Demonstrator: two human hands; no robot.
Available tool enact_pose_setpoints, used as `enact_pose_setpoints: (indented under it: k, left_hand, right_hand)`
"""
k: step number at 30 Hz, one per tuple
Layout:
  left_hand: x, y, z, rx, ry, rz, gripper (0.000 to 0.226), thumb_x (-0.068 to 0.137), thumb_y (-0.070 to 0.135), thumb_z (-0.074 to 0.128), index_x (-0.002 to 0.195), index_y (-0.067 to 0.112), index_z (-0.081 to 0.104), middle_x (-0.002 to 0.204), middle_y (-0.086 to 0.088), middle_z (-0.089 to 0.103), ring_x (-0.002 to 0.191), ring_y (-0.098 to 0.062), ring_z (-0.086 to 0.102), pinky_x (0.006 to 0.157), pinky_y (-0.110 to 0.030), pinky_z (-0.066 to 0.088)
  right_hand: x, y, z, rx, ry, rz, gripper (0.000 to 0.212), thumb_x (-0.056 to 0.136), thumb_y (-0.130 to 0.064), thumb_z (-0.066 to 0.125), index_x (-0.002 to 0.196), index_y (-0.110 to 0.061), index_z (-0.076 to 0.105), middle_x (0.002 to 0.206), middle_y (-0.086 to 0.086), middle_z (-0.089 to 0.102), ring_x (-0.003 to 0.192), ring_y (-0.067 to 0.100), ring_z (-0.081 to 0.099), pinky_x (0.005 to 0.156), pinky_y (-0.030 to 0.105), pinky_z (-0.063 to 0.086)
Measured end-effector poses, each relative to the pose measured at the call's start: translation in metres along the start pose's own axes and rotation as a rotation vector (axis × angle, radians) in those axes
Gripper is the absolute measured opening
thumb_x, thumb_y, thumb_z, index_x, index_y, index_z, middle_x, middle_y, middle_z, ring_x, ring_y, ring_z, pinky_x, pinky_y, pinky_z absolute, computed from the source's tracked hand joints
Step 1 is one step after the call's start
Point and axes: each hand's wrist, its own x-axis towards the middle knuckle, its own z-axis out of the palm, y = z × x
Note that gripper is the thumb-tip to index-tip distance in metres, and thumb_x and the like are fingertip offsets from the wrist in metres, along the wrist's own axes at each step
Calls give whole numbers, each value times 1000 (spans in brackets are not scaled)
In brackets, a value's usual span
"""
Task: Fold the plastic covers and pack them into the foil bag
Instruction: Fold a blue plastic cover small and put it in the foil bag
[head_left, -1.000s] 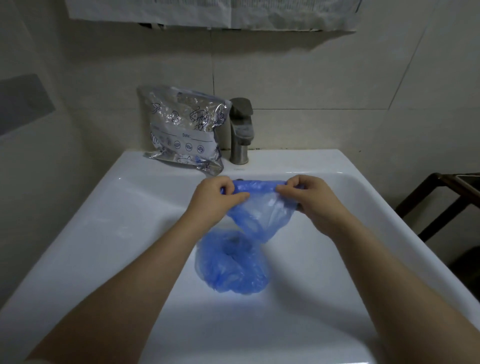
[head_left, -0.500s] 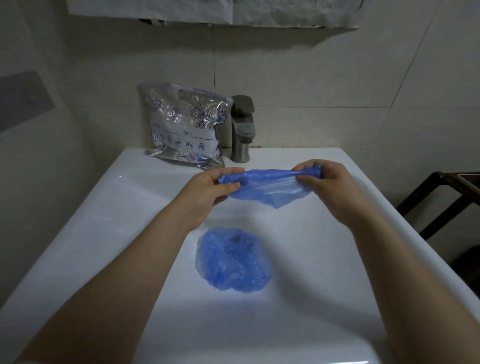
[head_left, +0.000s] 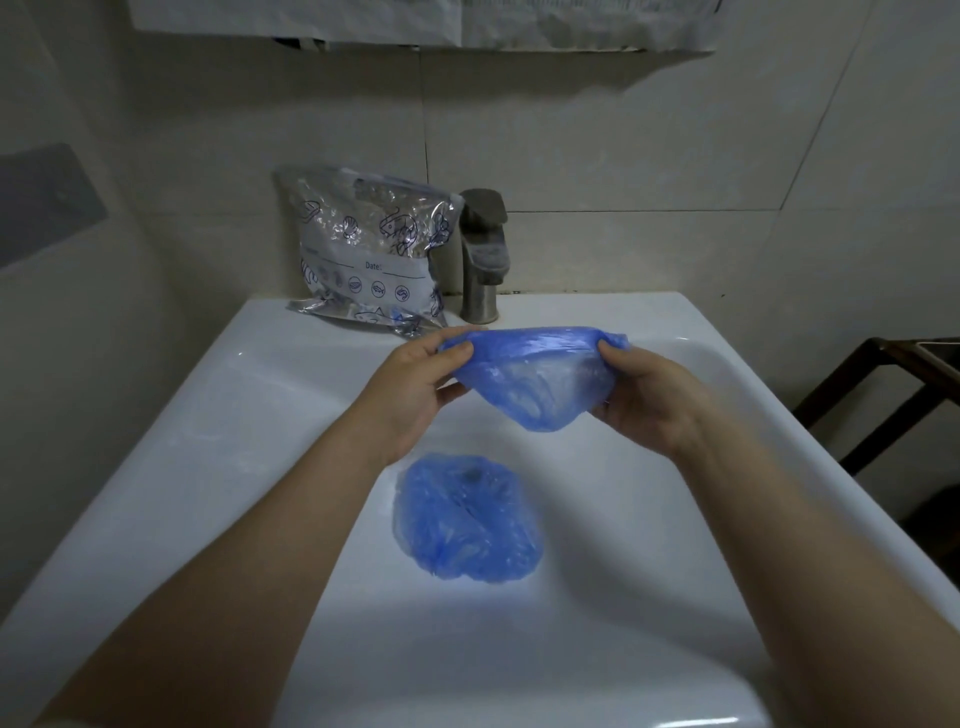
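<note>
Blue, thin, crinkled plastic cover (head_left: 540, 382) is stretched above the white ceramic sink (head_left: 218, 415), pinched at its rim by left hand (head_left: 415, 387) and right hand (head_left: 641, 392). Second blue plastic cover (head_left: 467, 519) lies in the basin. Silver printed foil bag (head_left: 363, 254) leans beside grey metal tap (head_left: 480, 254).

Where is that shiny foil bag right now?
In the head view, the foil bag stands at the back left of the sink, leaning against the wall just left of the faucet.
</note>
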Motion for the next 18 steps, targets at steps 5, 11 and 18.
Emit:
enact_pose_setpoints:
  k: [5, 11, 18]
  left_hand:
    - [0, 2, -1, -50, 55, 9, 34, 93, -3, 40, 97, 21, 64, 84, 4, 67, 75, -8, 61, 75, -21, 49]
    - [-4, 3, 10, 102, 159, -84, 31, 87, 2, 44, 77, 16, 69, 70, 8, 70, 68, -8, 61, 62, -16, 47]
    - [-2, -7, 8, 261, 302, 28, 14, 82, 14, 69, 69, 17, 64, 60, 9, 63, 54, 2, 55, 53, -5, 39]
  right_hand:
    - [3, 4, 4, -9, -2, -22, 13, 92, -4, 42, 89, -11, 53, 78, 4, 56, 64, 14, 57, 53, 18, 51]
    - [0, 5, 7, -5, 190, 53, 26, 90, -1, 42, 73, -11, 59, 74, 8, 62, 55, 19, 61, 49, 20, 52]
    - [1, 16, 10, -554, 78, -71, 13, 88, -10, 60, 93, 0, 67, 87, 12, 66, 75, 18, 63, 63, 21, 56]
